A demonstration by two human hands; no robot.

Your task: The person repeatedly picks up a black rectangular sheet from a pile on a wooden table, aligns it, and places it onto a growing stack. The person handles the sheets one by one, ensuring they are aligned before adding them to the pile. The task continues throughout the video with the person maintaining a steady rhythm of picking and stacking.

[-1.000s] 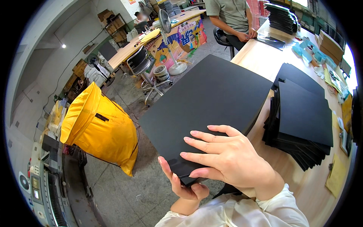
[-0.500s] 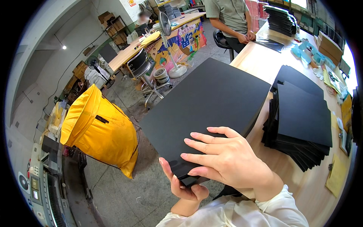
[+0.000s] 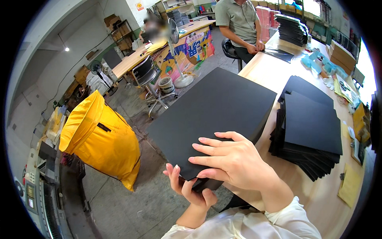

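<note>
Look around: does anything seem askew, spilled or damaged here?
The nearer stack of flat black rectangular sheets on the pale wooden table looks askew: its edges fan out unevenly, unlike the straighter-edged black rectangular block under the right hand. I see no clear spill or damage.

Pale wood-grain worktable (image 3: 324, 197) running along the right. On it: a fanned, uneven stack of black sheets (image 3: 312, 121), a yellow sheet (image 3: 350, 186) near the edge, blue scraps (image 3: 312, 63), cardboard boxes (image 3: 341, 57), a glossy dark sheet (image 3: 278, 54) and, farthest away, another black stack (image 3: 292, 30).
</note>
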